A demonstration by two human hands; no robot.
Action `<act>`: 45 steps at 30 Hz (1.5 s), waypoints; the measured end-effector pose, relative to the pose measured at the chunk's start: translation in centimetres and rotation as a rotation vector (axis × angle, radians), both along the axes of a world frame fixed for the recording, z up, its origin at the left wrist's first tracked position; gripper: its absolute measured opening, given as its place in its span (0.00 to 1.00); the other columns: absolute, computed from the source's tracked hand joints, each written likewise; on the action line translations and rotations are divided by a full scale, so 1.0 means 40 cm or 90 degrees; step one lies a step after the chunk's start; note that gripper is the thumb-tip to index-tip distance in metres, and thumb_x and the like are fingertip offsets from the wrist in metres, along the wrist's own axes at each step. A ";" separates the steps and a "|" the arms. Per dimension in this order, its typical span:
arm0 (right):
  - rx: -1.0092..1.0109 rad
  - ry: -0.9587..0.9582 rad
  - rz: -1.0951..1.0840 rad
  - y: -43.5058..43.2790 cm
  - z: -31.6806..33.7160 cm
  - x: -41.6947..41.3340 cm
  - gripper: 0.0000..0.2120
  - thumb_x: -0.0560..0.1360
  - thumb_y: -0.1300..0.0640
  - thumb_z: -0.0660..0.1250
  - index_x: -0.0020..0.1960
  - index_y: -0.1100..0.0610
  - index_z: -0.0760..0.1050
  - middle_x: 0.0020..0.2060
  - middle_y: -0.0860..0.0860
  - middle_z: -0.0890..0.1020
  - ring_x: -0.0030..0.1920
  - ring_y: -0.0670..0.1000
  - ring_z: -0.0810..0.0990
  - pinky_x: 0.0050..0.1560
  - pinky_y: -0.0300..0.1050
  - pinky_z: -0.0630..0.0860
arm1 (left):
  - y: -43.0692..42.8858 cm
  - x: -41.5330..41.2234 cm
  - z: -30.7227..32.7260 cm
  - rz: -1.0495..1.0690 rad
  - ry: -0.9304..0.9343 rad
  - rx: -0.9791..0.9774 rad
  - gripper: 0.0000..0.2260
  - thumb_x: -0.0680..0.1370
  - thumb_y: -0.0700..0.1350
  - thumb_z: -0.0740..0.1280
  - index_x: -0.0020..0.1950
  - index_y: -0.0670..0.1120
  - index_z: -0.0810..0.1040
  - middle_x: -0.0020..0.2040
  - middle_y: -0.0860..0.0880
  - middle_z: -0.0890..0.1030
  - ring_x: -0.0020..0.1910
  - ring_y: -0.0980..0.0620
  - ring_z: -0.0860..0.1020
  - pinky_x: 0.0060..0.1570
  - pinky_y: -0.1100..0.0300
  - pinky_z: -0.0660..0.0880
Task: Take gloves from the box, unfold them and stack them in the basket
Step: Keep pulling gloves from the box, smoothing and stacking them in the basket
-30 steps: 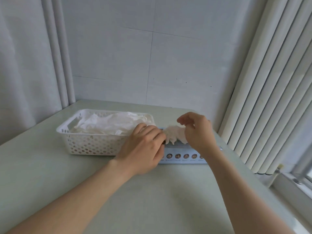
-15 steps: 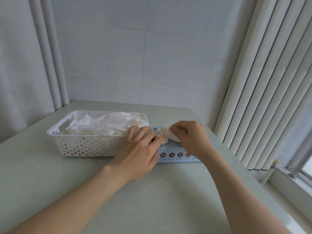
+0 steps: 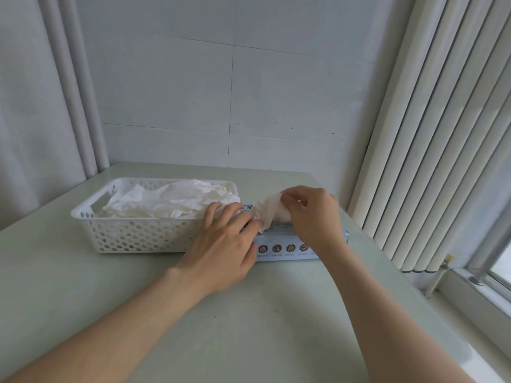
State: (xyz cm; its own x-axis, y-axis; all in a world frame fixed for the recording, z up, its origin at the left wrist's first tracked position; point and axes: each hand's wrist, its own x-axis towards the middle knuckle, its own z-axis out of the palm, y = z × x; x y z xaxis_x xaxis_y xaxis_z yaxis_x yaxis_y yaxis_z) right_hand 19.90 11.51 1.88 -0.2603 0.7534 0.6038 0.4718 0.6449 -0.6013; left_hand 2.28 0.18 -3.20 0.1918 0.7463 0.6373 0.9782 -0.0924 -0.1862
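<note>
A pale blue glove box [image 3: 287,246] lies on the table to the right of a white perforated basket [image 3: 132,233]. Several unfolded white gloves [image 3: 171,200] are piled in the basket. My right hand [image 3: 312,217] pinches a crumpled white glove [image 3: 269,210] just above the top of the box. My left hand [image 3: 224,247] rests flat on the left end of the box, its fingertips touching the lower edge of the glove. The opening of the box is hidden behind both hands.
The pale green table [image 3: 249,327] ends at a tiled wall behind. Vertical blinds [image 3: 431,134] hang close on the right, with a window sill [image 3: 481,294] below them. A curtain [image 3: 36,106] hangs at the left.
My right hand dipped to the box top with the glove, then rose again, drawing the crumpled glove up. My left hand stayed pressed on the box.
</note>
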 end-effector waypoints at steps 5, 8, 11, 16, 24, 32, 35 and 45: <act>0.053 0.139 -0.067 -0.006 0.009 -0.006 0.10 0.85 0.53 0.66 0.54 0.51 0.87 0.48 0.45 0.87 0.49 0.46 0.83 0.53 0.38 0.76 | 0.000 0.002 0.000 0.005 0.008 0.004 0.19 0.80 0.53 0.59 0.64 0.47 0.81 0.60 0.50 0.82 0.69 0.43 0.74 0.72 0.40 0.65; 0.050 0.244 -0.091 -0.014 0.020 -0.008 0.10 0.86 0.53 0.62 0.54 0.53 0.81 0.47 0.44 0.84 0.48 0.43 0.80 0.51 0.46 0.76 | 0.000 0.000 -0.004 0.005 0.007 0.005 0.18 0.80 0.53 0.59 0.64 0.48 0.81 0.59 0.50 0.82 0.70 0.43 0.74 0.72 0.40 0.64; 0.047 0.362 -0.079 -0.028 0.038 0.000 0.11 0.87 0.52 0.60 0.53 0.57 0.75 0.43 0.42 0.79 0.44 0.43 0.76 0.48 0.45 0.74 | 0.000 -0.001 -0.007 0.005 0.008 0.004 0.19 0.80 0.53 0.60 0.65 0.48 0.81 0.60 0.50 0.82 0.70 0.43 0.74 0.72 0.39 0.64; 0.100 0.394 -0.030 -0.069 0.068 -0.001 0.12 0.86 0.51 0.64 0.50 0.59 0.75 0.41 0.45 0.79 0.43 0.42 0.77 0.46 0.41 0.74 | 0.000 -0.004 -0.001 -0.007 -0.012 0.006 0.21 0.80 0.55 0.60 0.69 0.48 0.77 0.66 0.47 0.79 0.73 0.40 0.71 0.74 0.38 0.61; 0.039 0.321 0.084 -0.130 0.069 -0.048 0.10 0.78 0.51 0.77 0.40 0.54 0.84 0.31 0.45 0.84 0.33 0.45 0.82 0.35 0.41 0.77 | -0.016 -0.011 0.049 -0.098 -0.255 0.181 0.38 0.73 0.56 0.77 0.74 0.41 0.65 0.60 0.49 0.81 0.59 0.52 0.77 0.69 0.45 0.66; -0.068 0.162 0.118 -0.138 0.045 -0.073 0.05 0.80 0.49 0.72 0.47 0.48 0.84 0.27 0.58 0.80 0.25 0.52 0.71 0.30 0.45 0.68 | -0.043 -0.004 0.072 -0.199 -0.335 0.260 0.11 0.77 0.42 0.69 0.59 0.43 0.78 0.51 0.52 0.82 0.49 0.53 0.75 0.55 0.62 0.70; -0.091 0.105 0.217 -0.146 0.047 -0.061 0.11 0.83 0.51 0.63 0.52 0.49 0.85 0.42 0.47 0.87 0.44 0.47 0.84 0.44 0.48 0.80 | -0.043 -0.015 0.072 -0.169 -0.413 0.238 0.05 0.77 0.40 0.69 0.53 0.44 0.79 0.47 0.58 0.80 0.45 0.54 0.75 0.50 0.71 0.68; -0.085 0.121 0.283 -0.132 0.035 -0.068 0.19 0.85 0.53 0.67 0.40 0.64 0.80 0.31 0.54 0.78 0.33 0.51 0.72 0.35 0.45 0.67 | -0.044 -0.030 0.098 -0.193 -0.623 0.230 0.07 0.82 0.48 0.71 0.49 0.47 0.77 0.39 0.54 0.82 0.39 0.51 0.80 0.37 0.53 0.75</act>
